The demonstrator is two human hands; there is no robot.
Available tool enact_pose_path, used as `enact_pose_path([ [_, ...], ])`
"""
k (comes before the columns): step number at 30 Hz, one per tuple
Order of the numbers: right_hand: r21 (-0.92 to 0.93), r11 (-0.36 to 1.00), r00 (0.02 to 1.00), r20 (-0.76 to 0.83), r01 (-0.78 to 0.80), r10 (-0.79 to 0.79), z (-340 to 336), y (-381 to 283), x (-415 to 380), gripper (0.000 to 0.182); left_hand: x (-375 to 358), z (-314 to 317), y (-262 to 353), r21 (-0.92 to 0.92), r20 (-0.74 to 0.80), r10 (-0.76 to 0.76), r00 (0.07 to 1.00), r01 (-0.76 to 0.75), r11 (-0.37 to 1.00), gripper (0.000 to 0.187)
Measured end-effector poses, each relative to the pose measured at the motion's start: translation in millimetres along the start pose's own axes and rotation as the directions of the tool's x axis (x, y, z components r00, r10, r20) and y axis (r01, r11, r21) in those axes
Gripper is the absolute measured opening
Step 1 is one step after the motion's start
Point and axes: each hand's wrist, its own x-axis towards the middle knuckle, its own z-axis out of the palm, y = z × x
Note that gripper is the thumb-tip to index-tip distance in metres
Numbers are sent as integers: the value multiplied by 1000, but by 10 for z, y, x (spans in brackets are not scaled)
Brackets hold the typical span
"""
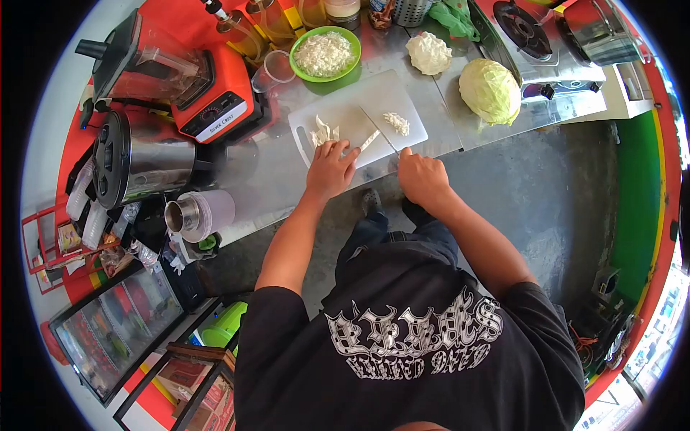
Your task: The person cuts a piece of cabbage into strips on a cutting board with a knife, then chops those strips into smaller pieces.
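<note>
My right hand point(422, 176) is wrapped round the handle of a knife point(379, 129). Its thin blade lies across the white cutting board point(348, 104), pointing away from me. On the board's left part, my left hand point(330, 169) presses bent fingers onto pale cabbage pieces point(323, 132). A narrow cabbage strip point(370, 139) runs from near those fingers toward the blade. Right of the blade sits a small heap of chopped cabbage point(396, 123). Behind the board stands a green bowl point(353, 66) filled with finely chopped white cabbage.
A whole cabbage point(490, 92) and a smaller pale cabbage chunk point(429, 53) rest right of the board. At left stand a red blender point(215, 108), a steel pot point(147, 154) and a container point(212, 213). A stove point(557, 72) is at far right.
</note>
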Motion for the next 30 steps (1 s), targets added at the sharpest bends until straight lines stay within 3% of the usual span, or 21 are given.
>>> enact_pose_path([
  [7,70,994,991,-101,-78,85,471,-35,259,8,-1,48,-35,-5,-11,-22,1000,22,1000,27],
  [10,42,998,986,-162,-44,50,439,-61,293,7,-21,50,-25,10,34,-48,998,48,999,29],
  [13,-28,999,991,-129,-31,27,158,-138,144,6,3,18,-26,15,43,-37,998,37,999,31],
  [17,-51,998,992,-125,-34,28,356,-153,157,8,16,5,-18,29,81,-43,996,41,999,31],
  [19,58,992,990,-90,-108,113,537,-132,302,19,18,19,-33,31,84,-49,995,46,998,31],
  [26,-63,998,984,-175,-31,20,258,-143,285,9,13,12,-24,9,69,-43,997,42,999,35],
  [30,-24,998,991,-118,-65,62,427,-188,284,11,7,7,-45,-4,62,-29,998,29,1000,35],
])
